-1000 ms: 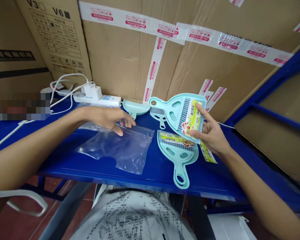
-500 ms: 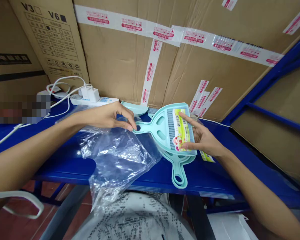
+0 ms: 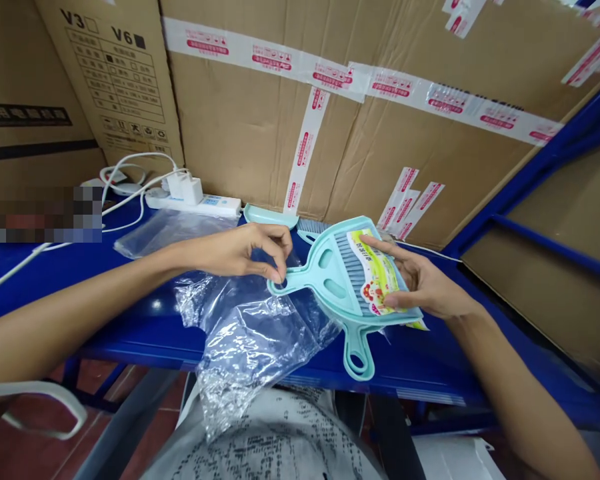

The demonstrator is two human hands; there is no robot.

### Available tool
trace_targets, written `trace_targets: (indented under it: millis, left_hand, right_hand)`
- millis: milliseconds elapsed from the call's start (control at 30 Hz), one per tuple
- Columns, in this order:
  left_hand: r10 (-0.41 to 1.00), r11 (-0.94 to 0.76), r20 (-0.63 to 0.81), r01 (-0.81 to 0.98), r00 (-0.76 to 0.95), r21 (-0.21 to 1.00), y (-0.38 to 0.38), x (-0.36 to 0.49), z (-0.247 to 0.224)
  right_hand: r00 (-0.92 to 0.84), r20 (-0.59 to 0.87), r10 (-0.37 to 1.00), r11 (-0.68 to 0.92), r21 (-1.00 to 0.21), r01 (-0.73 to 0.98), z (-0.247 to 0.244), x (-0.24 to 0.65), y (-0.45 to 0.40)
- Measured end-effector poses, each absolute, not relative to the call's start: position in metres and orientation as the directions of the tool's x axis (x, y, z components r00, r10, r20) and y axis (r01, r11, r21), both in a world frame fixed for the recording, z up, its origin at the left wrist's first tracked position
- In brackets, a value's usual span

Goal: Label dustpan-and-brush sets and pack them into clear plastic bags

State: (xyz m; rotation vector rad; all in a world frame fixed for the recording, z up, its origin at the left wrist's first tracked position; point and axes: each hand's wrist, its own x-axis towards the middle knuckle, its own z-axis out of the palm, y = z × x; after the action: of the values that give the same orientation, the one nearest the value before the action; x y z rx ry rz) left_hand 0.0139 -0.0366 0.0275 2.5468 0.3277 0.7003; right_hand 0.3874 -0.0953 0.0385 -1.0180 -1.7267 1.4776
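Note:
My left hand (image 3: 260,252) pinches the looped end of the handle on a mint-green dustpan-and-brush set (image 3: 325,267). Grey-blue bristles lie across the wide end of the set. A yellow-and-white printed label (image 3: 380,273) sits askew over those bristles. At the wide edge, my right hand (image 3: 420,273) grips the set and label, thumb in front and one finger stretched over the label; its other fingers are partly hidden. Below, a second mint-green handle (image 3: 359,357) points toward me, its upper part covered by the held set. Crumpled clear plastic bag (image 3: 255,333) hangs over the table's front edge.
Behind stand a mint-green dustpan (image 3: 270,216) and a grey-bristled brush (image 3: 313,227). A white power strip (image 3: 215,205) with plugs and cables lies at the back left of the blue table (image 3: 145,327). Taped cardboard (image 3: 240,133) walls the back; a blue metal frame (image 3: 540,160) rises right.
The held dustpan-and-brush set has tilted, its wide end moving right and down. Its label has shifted from straight to slanted and bent across the bristles. Both hands keep their hold.

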Motion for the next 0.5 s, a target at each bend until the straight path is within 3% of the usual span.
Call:
trace_targets:
  millis: [200, 500]
  left_hand:
    - [0.296, -0.894, 0.482, 0.063, 0.825, 0.443, -0.042, 0.023, 0.018]
    - [0.359, -0.889, 0.533, 0.106, 0.766, 0.446, -0.044, 0.024, 0.022]
  right_hand:
    - [-0.619, -0.131, 0.775, -0.054, -0.988, 0.142, 0.025, 0.363, -0.1]
    - [-0.715, -0.107, 0.691, -0.039, -0.993, 0.11, 0.016, 0.312, -0.095]
